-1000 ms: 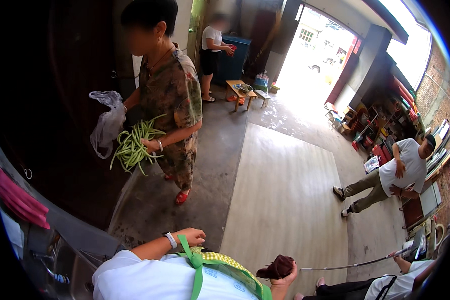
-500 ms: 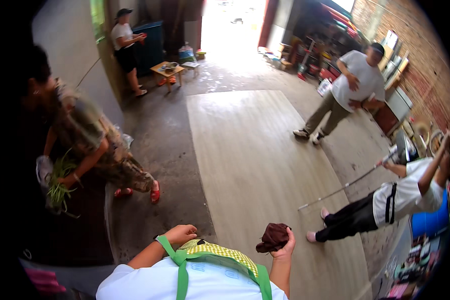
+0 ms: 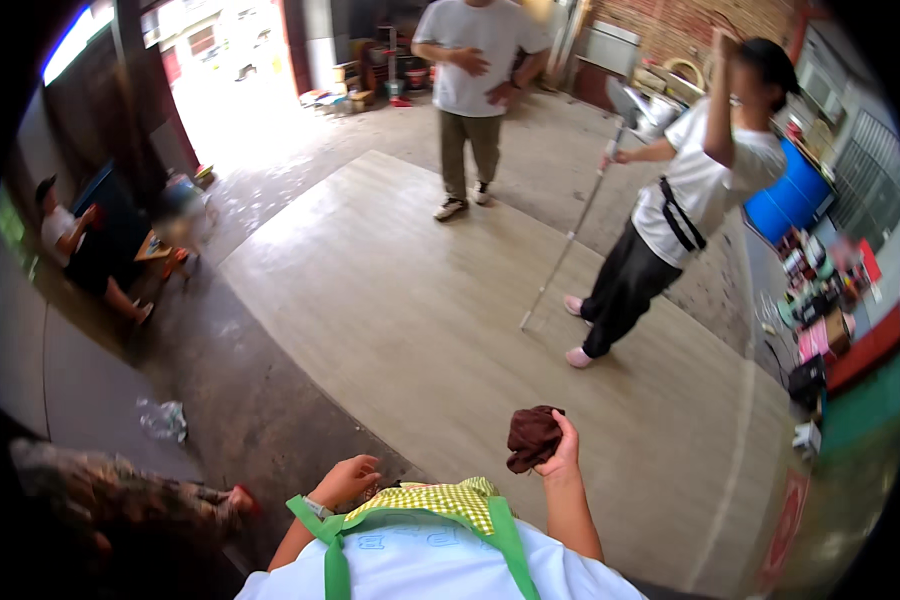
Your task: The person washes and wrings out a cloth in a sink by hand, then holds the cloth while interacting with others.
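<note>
A crumpled dark brown cloth (image 3: 532, 438) is bunched up in my right hand (image 3: 562, 452), raised in front of me on the right with thumb and fingers closed around it. My left hand (image 3: 344, 481) hangs at the left beside the yellow-green checked apron (image 3: 432, 499) with green straps that I wear over a white shirt. Its fingers are loosely bent and apart, and nothing shows in them. A band circles the left wrist.
A person in white (image 3: 710, 170) holds a long pole (image 3: 573, 236) on the pale floor sheet (image 3: 370, 290). Another person (image 3: 475, 80) stands beyond. At right are a blue barrel (image 3: 790, 190) and clutter; at left, a plastic bag (image 3: 162, 420) and a person in patterned clothes (image 3: 120, 490).
My view has swung to the right, bringing the pole holder and blue barrel nearer the middle. My right hand still grips the cloth; my left stays by the apron.
</note>
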The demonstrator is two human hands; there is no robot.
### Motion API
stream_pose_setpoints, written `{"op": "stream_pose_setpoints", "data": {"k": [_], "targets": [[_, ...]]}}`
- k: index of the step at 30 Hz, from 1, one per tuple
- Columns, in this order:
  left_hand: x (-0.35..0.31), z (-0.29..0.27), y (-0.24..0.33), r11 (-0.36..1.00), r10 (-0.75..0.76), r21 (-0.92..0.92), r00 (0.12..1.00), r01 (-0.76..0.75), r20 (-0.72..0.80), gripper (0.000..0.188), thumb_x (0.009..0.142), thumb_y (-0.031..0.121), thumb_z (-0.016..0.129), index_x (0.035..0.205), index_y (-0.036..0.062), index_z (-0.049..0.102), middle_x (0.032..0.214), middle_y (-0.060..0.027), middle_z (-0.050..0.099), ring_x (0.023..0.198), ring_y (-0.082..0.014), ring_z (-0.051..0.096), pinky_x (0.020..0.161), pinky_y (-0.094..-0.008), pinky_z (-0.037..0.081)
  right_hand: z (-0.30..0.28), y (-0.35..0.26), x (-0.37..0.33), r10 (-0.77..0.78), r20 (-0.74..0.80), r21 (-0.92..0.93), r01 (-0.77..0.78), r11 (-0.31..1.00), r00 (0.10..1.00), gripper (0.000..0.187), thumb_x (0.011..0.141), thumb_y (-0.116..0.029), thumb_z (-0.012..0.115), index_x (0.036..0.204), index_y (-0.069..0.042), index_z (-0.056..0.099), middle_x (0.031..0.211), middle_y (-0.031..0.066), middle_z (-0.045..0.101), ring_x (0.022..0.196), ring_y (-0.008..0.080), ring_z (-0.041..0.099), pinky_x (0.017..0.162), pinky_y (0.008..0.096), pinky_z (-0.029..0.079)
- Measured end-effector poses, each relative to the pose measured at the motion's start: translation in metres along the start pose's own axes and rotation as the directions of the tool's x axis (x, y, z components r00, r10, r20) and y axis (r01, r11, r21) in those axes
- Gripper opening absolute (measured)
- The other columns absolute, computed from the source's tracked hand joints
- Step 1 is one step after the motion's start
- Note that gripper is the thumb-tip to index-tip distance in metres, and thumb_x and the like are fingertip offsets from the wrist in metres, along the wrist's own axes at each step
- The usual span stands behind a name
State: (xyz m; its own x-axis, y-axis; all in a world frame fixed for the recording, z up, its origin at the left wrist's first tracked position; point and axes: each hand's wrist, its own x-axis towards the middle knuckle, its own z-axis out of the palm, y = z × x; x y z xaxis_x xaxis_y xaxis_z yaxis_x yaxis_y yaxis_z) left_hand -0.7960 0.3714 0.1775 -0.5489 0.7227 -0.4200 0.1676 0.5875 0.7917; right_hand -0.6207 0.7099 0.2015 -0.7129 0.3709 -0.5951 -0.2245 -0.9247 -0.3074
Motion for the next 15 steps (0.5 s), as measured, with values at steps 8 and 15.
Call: {"op": "stream_pose_setpoints", "data": {"k": [8,15], "targets": [[0.009,0.012,0.005,0.997,0.064,0.043,0.995,-0.067,0.081,0.035,0.079,0.017,0.063,0.108,0.0013,0.052,0.093,-0.0168,0.061,0.083,-0.0240,0.062,0.070,-0.0318,0.050,-0.012,-0.011,-0.019,-0.058,-0.020,0.074,0.060,0.995,0.998,0.030,0.076,-0.029,0.058,0.095,-0.007,0.054,0.096,0.0086,0.059,0.089,0.0245,0.057,0.078,0.0387,0.047],[0.010,0.009,0.012,0.990,0.099,0.089,0.992,-0.106,0.081,0.033,0.079,0.017,0.063,0.106,0.0008,0.053,0.091,-0.0169,0.062,0.081,-0.0253,0.062,0.070,-0.0319,0.050,-0.037,-0.010,-0.032,-0.112,-0.030,0.085,0.115,0.990,0.993,0.035,0.077,-0.033,0.056,0.100,-0.006,0.052,0.100,0.0107,0.058,0.093,0.0257,0.056,0.079,0.0399,0.046]]}}
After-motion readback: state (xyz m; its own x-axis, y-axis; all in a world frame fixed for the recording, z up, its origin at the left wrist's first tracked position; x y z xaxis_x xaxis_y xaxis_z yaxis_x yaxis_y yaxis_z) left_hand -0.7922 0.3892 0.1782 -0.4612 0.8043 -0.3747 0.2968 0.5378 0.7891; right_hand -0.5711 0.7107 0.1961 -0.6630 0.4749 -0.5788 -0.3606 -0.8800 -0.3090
